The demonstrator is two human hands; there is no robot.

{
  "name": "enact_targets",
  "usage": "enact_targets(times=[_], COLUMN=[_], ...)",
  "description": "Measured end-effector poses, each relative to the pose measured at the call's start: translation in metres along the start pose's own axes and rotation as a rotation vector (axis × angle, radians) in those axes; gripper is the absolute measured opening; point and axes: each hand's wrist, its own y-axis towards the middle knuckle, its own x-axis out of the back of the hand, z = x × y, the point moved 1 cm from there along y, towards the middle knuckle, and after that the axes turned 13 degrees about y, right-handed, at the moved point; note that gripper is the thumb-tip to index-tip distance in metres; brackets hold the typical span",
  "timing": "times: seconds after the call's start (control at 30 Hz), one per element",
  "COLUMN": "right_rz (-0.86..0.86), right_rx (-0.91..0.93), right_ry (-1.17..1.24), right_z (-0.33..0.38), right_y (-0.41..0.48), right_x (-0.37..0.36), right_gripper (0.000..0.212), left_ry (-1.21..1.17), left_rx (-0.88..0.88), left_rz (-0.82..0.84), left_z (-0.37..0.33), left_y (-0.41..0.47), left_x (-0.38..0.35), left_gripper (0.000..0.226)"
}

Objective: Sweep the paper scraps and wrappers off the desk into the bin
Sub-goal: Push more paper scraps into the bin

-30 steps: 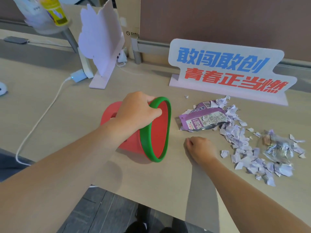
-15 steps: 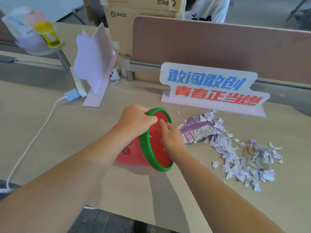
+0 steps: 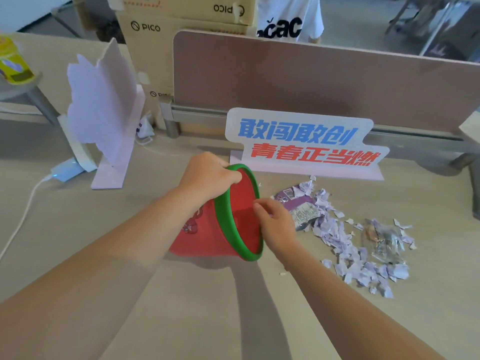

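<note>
A red bin with a green rim point(image 3: 228, 224) lies tipped on its side on the desk, mouth facing right. My left hand point(image 3: 207, 176) grips the top of its rim. My right hand point(image 3: 275, 224) is at the bin's mouth, fingers loosely curled and reaching just inside; I cannot tell if it holds a scrap. Right of it lies a purple wrapper point(image 3: 298, 207). Several pale purple paper scraps point(image 3: 348, 253) spread out beyond it, with a clear crinkled wrapper point(image 3: 384, 242) among them.
A slogan sign point(image 3: 304, 144) stands behind the scraps, in front of a brown divider panel point(image 3: 311, 81). A white cut-out stand point(image 3: 104, 113) and a charger with cable point(image 3: 65, 170) sit at the left. A person in a white shirt point(image 3: 288, 19) stands beyond the divider.
My right hand moved from the desk beside the purple wrapper up to the bin's mouth. The view tilted upward. My left hand kept hold of the rim.
</note>
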Motion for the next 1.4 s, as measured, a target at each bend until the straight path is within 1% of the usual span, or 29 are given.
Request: enact_targets(times=[0.07, 0.1, 0.17, 0.27, 0.3, 0.37, 0.43, 0.47, 0.53, 0.6, 0.7, 0.77, 0.83, 0.9, 0.93, 1.0, 1.07, 1.17, 1.23, 1.3, 1.33, 1.4], right_rz=[-0.037, -0.045, -0.026, 0.019, 0.024, 0.035, 0.07, 0.096, 0.115, 0.033, -0.101, -0.088, -0.019, 0.034, 0.054, 0.062, 0.002, -0.122, -0.205, -0.255, -0.257, -0.193], right_rx=[0.027, 0.033, 0.032, -0.081, -0.104, -0.121, -0.164, -0.185, -0.178, -0.071, 0.113, 0.198, 0.248, 0.243, 0.212, 0.079, 0.004, -0.018, 0.024, 0.127, 0.179, 0.292], right_ry=[-0.054, -0.119, -0.343, -0.7, -0.775, -0.84, -0.84, -0.861, -0.961, -1.034, -0.977, -1.001, -1.008, -0.987, -0.981, -0.955, -0.884, -0.723, -0.653, -0.596, -0.579, -0.622], right_z=[-0.007, -0.011, -0.023, -0.037, -0.041, -0.05, -0.063, -0.072, -0.09, -0.104, -0.111, -0.111, -0.111, -0.108, -0.105, -0.094, -0.08, -0.049, -0.024, -0.001, 0.01, 0.029], right_y=[0.017, 0.027, 0.049, 0.084, 0.097, 0.121, 0.139, 0.143, 0.141, 0.131, 0.124, 0.123, 0.123, 0.125, 0.128, 0.131, 0.131, 0.121, 0.109, 0.096, 0.087, 0.065], right_x=[0.018, 0.028, 0.049, 0.073, 0.078, 0.086, 0.085, 0.081, 0.069, 0.061, 0.057, 0.056, 0.055, 0.055, 0.056, 0.058, 0.063, 0.079, 0.09, 0.092, 0.087, 0.065], right_gripper=[0.013, 0.016, 0.034, 0.081, 0.091, 0.101, 0.106, 0.106, 0.099, 0.084, 0.054, 0.041, 0.034, 0.032, 0.032, 0.035, 0.036, 0.037, 0.035, 0.034, 0.033, 0.03], left_ry=[0.016, 0.014, 0.014, 0.001, 0.003, 0.014, 0.012, 0.002, -0.007, 0.007, 0.026, 0.027, 0.025, 0.022, 0.027, 0.028, 0.034, 0.055, 0.06, 0.057, 0.049, 0.022], left_rx=[0.019, 0.037, 0.061, 0.08, 0.086, 0.09, 0.091, 0.092, 0.094, 0.083, 0.074, 0.08, 0.084, 0.074, 0.067, 0.054, 0.049, 0.034, 0.016, 0.005, 0.003, -0.007], left_rz=[0.025, 0.034, 0.049, 0.075, 0.078, 0.079, 0.079, 0.079, 0.072, 0.07, 0.082, 0.088, 0.088, 0.096, 0.098, 0.098, 0.091, 0.084, 0.085, 0.081, 0.076, 0.072], left_z=[-0.004, -0.006, -0.009, -0.012, -0.012, -0.011, -0.01, -0.009, -0.007, -0.007, -0.009, -0.01, -0.011, -0.011, -0.012, -0.012, -0.011, -0.011, -0.01, -0.008, -0.007, -0.003], left_y=[0.011, 0.016, 0.026, 0.039, 0.042, 0.048, 0.054, 0.057, 0.062, 0.065, 0.065, 0.066, 0.066, 0.065, 0.065, 0.062, 0.061, 0.058, 0.052, 0.048, 0.045, 0.04], left_x=[0.001, 0.001, 0.0, -0.003, -0.004, -0.006, -0.007, -0.007, -0.008, -0.009, -0.012, -0.015, -0.016, -0.017, -0.016, -0.016, -0.015, -0.013, -0.01, -0.008, -0.007, -0.005], left_gripper=[0.026, 0.026, 0.031, 0.029, 0.027, 0.025, 0.024, 0.026, 0.03, 0.029, 0.029, 0.03, 0.03, 0.028, 0.027, 0.034, 0.04, 0.038, 0.04, 0.037, 0.034, 0.029])
